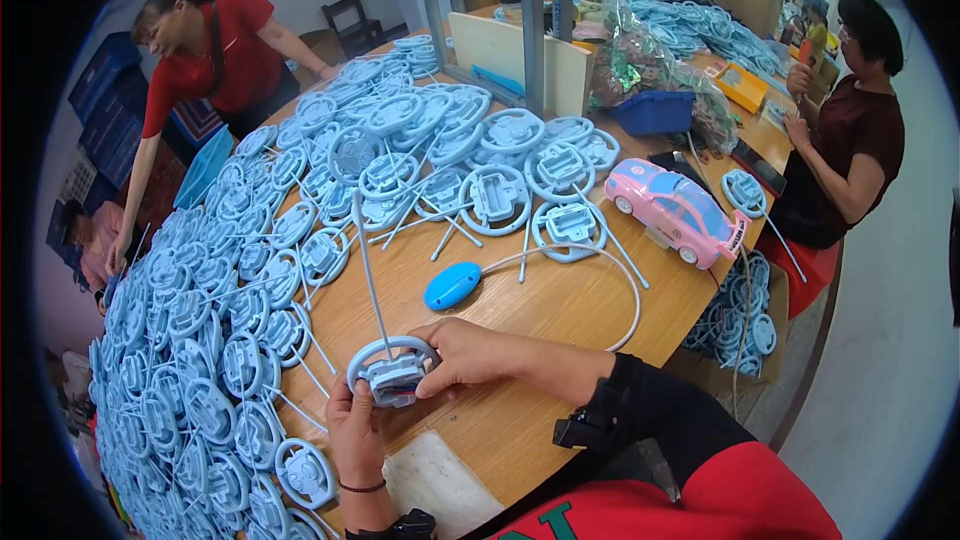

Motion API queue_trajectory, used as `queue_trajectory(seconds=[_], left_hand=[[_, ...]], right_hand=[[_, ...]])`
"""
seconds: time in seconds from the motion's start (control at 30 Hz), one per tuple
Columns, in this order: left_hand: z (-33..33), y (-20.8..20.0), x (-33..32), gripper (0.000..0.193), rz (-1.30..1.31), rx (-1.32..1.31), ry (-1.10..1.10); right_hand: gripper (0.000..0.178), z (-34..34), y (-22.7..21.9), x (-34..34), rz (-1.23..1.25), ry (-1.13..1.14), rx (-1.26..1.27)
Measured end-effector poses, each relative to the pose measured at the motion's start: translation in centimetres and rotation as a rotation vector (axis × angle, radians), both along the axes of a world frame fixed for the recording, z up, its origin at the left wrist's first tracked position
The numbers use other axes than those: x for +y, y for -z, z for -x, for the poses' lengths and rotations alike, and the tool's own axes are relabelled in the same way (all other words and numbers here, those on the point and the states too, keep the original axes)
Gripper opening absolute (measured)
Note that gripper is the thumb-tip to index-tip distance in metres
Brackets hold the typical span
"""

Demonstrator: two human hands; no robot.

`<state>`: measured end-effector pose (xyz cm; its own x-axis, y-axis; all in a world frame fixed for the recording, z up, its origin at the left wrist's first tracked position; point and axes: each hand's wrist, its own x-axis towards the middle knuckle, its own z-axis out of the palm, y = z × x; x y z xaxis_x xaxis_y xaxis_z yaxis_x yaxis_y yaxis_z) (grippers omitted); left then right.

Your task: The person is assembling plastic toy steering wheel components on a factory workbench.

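Both my hands grip one light blue toy steering wheel [357, 364] over the near part of the table. My left hand [355, 430] is closed on the rim's lower left. From the right, my right hand [465, 352] closes on the rim, its thumb pressed near the block in the middle. A long thin rod [368, 260] rises from the wheel, tilted slightly left. A small dark and red part shows inside the block, too small to name. Beyond my hands lies a bright blue oval controller [453, 286] with a white cable.
A heap of similar steering wheels [190, 340] spreads over the table's left and far side. A pink toy car [675, 210] stands at the right. Below the right edge sits a carton [700, 365] of wheels. Several people work around; one co-worker [215, 60] reaches over the heap.
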<state>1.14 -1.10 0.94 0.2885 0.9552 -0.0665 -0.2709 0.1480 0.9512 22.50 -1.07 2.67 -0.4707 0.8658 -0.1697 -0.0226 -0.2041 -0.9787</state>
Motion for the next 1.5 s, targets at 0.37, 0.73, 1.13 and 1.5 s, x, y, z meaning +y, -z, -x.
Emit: queue_trajectory(seconds=[0.37, 0.73, 1.13, 1.5], left_hand=[[-0.4, -0.4, -0.3, 0.024, 0.019, -0.036, -0.003], [0.0, 0.1, 0.4, 0.021, 0.027, 0.011, -0.113], [13.8, -8.2, 14.6, 0.050, -0.378, -0.565, -0.430], [4.8, -3.5, 26.2, 0.022, -0.722, 1.415, -0.324]], right_hand=[[0.042, 0.1, 0.3, 0.2, -0.018, -0.013, -0.073], [0.052, 0.5, -0.4, 0.6, -0.111, 0.001, -0.283], [0.027, 1.3, 0.1, -0.4, -0.352, 0.069, -0.562], [0.034, 0.2, 1.0, 0.5, -0.440, 0.098, -0.718]])
